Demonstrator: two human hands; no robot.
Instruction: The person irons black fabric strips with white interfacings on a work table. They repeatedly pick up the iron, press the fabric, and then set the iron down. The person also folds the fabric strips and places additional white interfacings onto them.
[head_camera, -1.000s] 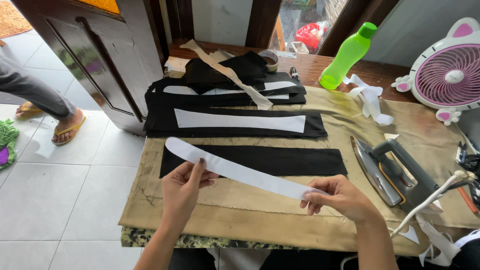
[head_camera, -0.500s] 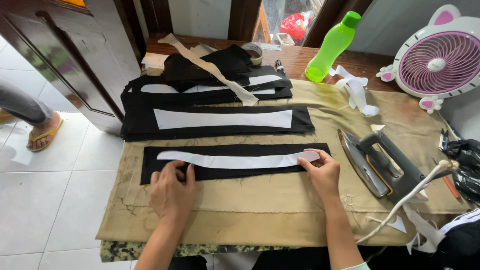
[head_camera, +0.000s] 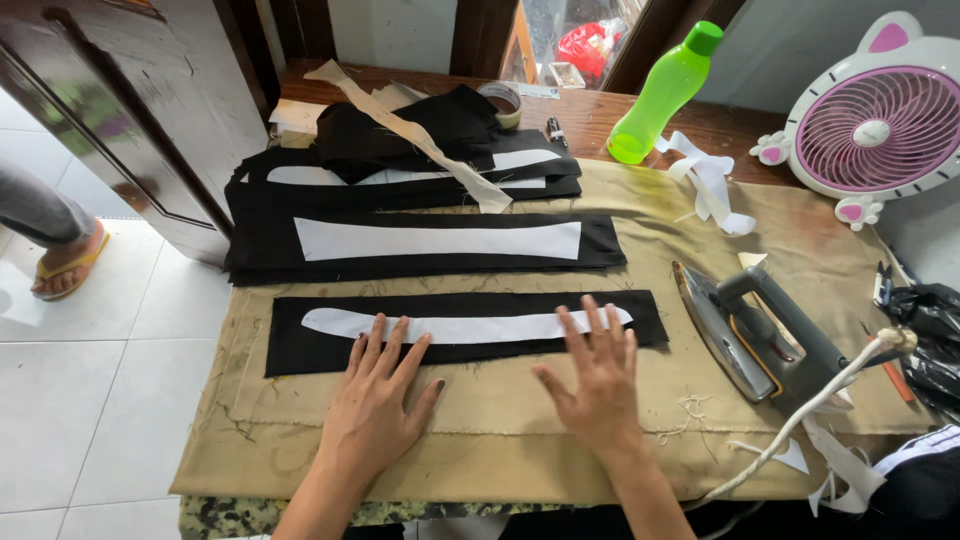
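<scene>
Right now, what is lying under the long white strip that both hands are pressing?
Under the white strip lies a black fabric piece, itself on the tan cloth. The left hand and right hand cover parts of them; deeper layers cannot be seen.

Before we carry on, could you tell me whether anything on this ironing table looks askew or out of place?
Mostly tidy. One beige strip lies diagonally across the black fabric pile, unlike the straight white strip under both hands. Loose white scraps sit crumpled beside the green bottle.
</scene>
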